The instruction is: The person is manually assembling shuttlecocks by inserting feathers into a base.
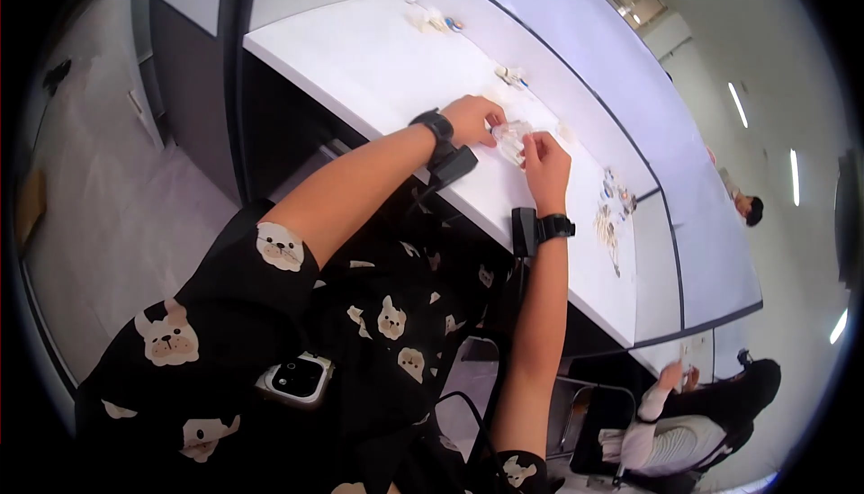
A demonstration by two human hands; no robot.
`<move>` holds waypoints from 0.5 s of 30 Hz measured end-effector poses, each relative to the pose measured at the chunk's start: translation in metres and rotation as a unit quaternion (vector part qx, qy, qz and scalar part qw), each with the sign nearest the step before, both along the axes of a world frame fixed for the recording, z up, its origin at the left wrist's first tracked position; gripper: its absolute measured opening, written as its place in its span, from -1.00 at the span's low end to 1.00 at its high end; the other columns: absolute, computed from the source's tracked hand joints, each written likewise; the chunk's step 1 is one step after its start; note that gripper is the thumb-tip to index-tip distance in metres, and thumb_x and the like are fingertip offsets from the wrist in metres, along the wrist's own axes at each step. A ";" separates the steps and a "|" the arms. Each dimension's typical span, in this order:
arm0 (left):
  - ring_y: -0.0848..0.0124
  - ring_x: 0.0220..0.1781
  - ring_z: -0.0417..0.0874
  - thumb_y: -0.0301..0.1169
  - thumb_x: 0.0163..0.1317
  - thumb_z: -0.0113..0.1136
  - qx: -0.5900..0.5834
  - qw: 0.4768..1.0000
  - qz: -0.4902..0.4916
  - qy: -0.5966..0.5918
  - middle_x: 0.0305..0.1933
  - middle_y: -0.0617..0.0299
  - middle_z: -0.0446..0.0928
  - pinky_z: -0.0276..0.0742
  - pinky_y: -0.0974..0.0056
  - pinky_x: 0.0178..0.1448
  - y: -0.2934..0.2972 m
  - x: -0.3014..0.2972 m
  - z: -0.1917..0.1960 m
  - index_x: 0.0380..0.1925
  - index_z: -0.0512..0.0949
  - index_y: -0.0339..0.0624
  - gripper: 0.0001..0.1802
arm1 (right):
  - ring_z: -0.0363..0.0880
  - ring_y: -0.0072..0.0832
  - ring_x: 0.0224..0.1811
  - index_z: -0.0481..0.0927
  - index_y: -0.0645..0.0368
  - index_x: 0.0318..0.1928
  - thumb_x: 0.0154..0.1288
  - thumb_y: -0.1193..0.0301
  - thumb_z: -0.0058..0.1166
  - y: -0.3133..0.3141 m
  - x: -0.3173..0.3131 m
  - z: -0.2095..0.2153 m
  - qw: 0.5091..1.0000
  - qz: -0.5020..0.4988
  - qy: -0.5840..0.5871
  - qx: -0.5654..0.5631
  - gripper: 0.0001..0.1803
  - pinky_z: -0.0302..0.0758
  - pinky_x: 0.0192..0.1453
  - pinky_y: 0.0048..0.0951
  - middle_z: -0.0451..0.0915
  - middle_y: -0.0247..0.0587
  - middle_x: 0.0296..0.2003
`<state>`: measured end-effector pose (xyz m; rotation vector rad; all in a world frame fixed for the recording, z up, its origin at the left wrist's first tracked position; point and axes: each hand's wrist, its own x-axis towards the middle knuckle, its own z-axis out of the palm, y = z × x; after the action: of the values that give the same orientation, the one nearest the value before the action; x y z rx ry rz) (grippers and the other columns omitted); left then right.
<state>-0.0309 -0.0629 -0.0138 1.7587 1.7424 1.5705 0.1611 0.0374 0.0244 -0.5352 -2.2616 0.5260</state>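
Note:
My left hand [474, 120] and my right hand [547, 166] meet over the white desk [360, 62], close to its middle. Between them is a clear, see-through plastic piece [511, 140], perhaps a small bag or box; its exact kind does not show. The right thumb and fingers pinch its near right side. On its left side, the left fingers are curled in and closed against it. Each wrist wears a black strap with a dark block on it.
Small mixed items [447, 23] lie at the desk's far left, and a small whitish object [510, 77] by the back panel. A cluster of little pieces [616, 206] sits to the right. Pale partitions [576, 53] border the desk. Another person [684, 431] sits at lower right.

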 end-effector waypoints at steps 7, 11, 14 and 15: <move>0.30 -0.16 0.68 -0.41 -0.01 0.53 -0.025 1.000 0.006 0.001 -0.13 0.15 0.74 0.60 0.23 0.00 0.003 0.000 0.001 -0.15 0.73 -0.15 -0.64 | 0.71 -0.09 -0.42 0.69 0.19 -0.20 0.42 0.22 0.20 0.009 -0.001 -0.007 0.999 -0.045 0.002 0.024 -0.74 0.57 -0.27 -0.20 0.71 -0.04 -0.47; 0.32 -0.18 0.66 -0.38 0.04 0.53 -0.040 0.999 0.000 0.015 -0.12 0.16 0.74 0.59 0.24 0.00 0.002 0.000 0.003 -0.09 0.71 -0.15 -0.62 | 0.66 -0.23 -0.48 0.68 0.21 -0.22 0.39 0.20 0.23 0.010 -0.001 -0.008 0.998 -0.052 0.000 0.037 -0.71 0.54 -0.33 -0.27 0.70 -0.10 -0.51; 0.33 -0.19 0.65 -0.35 0.06 0.54 -0.038 0.999 0.013 0.020 -0.09 0.16 0.74 0.59 0.24 0.00 -0.001 0.002 0.003 -0.06 0.69 -0.18 -0.59 | 0.63 -0.39 -0.54 0.68 0.24 -0.24 0.41 0.21 0.23 0.008 -0.001 -0.007 0.998 -0.051 0.001 0.047 -0.70 0.52 -0.38 -0.37 0.69 -0.17 -0.54; 0.33 -0.19 0.65 -0.34 0.06 0.54 -0.041 0.999 0.012 0.021 -0.07 0.16 0.74 0.59 0.24 -0.01 -0.001 0.002 0.004 -0.06 0.69 -0.19 -0.58 | 0.66 -0.24 -0.49 0.69 0.21 -0.23 0.39 0.18 0.23 0.008 -0.001 -0.007 0.998 -0.057 -0.002 0.036 -0.69 0.54 -0.33 -0.27 0.70 -0.12 -0.51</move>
<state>-0.0289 -0.0642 -0.0099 1.7513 1.8263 1.4600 0.1598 0.0452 0.0179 -0.6244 -2.2293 0.3856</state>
